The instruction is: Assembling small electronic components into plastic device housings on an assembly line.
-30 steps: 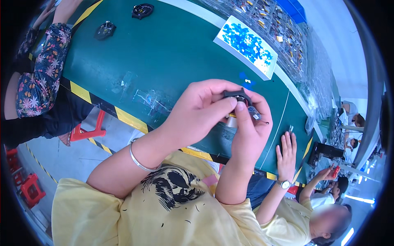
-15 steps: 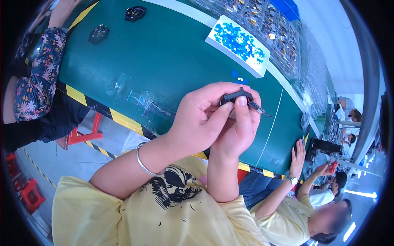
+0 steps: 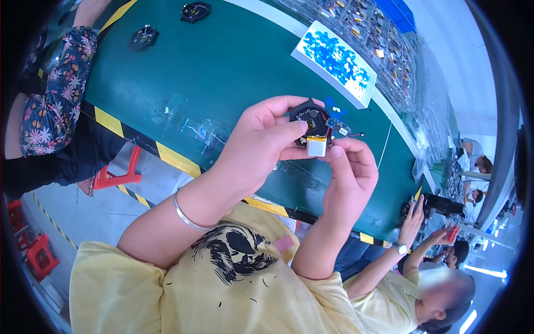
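My left hand (image 3: 264, 139) is closed on a black watch-like housing (image 3: 302, 113), its thumb over the near left side. The open inside of the housing faces me. A small silver battery (image 3: 317, 147) with a yellow band hangs at its near edge. To the right, a small circuit board (image 3: 337, 127) with thin wires sticks out. My right hand (image 3: 350, 172) pinches the near right edge of the housing, beside the battery; its fingertips are partly hidden there.
A white tray (image 3: 364, 101) of small blue pieces sits at the far side of the green table (image 3: 222, 61). Beyond it lies a compartmented tray of batteries (image 3: 364, 28). Two black housings (image 3: 143, 38) rest at the far left. Co-workers' arms flank me: a floral sleeve (image 3: 55, 106) left, a watch-wearing hand (image 3: 410, 225) right.
The housing has turned from edge-on to show its inside and the battery. My right hand has moved right and away from my left. The co-worker's hand at right has shifted.
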Motion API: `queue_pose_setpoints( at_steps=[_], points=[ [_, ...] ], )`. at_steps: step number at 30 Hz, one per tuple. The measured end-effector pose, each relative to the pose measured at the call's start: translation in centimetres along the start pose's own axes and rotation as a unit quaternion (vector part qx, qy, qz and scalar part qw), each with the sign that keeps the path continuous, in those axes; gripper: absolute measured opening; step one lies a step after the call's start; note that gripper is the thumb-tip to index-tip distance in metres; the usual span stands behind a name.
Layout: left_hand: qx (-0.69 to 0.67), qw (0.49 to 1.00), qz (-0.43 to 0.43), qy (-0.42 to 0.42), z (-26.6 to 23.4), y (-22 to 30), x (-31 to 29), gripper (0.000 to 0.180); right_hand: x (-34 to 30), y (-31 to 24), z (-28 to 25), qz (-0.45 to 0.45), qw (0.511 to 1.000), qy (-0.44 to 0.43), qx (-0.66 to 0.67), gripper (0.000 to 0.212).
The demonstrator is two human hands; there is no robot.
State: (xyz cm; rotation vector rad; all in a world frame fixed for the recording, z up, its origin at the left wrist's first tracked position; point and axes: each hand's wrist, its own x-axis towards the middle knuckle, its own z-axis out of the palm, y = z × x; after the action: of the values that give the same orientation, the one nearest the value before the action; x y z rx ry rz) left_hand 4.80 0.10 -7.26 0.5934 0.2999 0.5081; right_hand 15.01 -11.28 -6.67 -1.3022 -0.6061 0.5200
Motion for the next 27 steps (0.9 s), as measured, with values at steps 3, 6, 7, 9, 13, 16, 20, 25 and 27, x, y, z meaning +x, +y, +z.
queue_pose_setpoints(
  at_steps=[3, 6, 7, 9, 13, 16, 20, 25, 27],
  points=[
    [-0.003, 1.0, -0.016, 0.008, 0.2, -0.1, 0.0, 0.031, -0.1, 0.2, -0.5, 0.009, 0.999, -0.012, -0.033, 0.011],
    [0.032, 0.999, -0.007, 0.036, 0.0, -0.1, 0.2, 0.024, 0.1, 0.1, -0.5, 0.011, 0.999, 0.008, -0.035, 0.011],
    [0.137, 0.991, 0.012, 0.007, -0.5, 0.0, 0.3, 0.018, 0.2, 0.0, -0.5, -0.024, 0.998, 0.022, -0.053, 0.011],
    [0.24, 0.97, 0.03, -0.022, -0.8, 0.2, 0.3, 0.012, 0.2, -0.2, -0.4, -0.069, 0.994, 0.035, -0.082, 0.012],
    [0.25, 0.966, -0.059, -0.044, -0.5, 1.2, 0.2, 0.007, -0.1, -0.8, 0.3, -0.078, 0.984, 0.058, -0.151, 0.013],
    [0.287, 0.95, -0.094, -0.074, -1.0, 1.5, 0.3, 0.009, -0.5, -0.8, 0.4, -0.098, 0.973, 0.068, -0.196, 0.013],
    [0.343, 0.932, -0.115, -0.04, -1.2, 1.2, 0.5, 0.012, -0.9, -0.4, 0.6, -0.17, 0.935, 0.028, -0.31, 0.013],
    [0.137, 0.987, -0.08, 0.01, -0.9, -0.4, 0.3, 0.013, -0.6, 0.5, 0.6, -0.259, 0.899, -0.02, -0.351, 0.016],
    [0.1, 0.993, -0.056, 0.02, -0.9, -0.6, 0.3, 0.014, -0.3, 0.6, 0.8, -0.253, 0.908, -0.006, -0.334, 0.015]
  ],
)
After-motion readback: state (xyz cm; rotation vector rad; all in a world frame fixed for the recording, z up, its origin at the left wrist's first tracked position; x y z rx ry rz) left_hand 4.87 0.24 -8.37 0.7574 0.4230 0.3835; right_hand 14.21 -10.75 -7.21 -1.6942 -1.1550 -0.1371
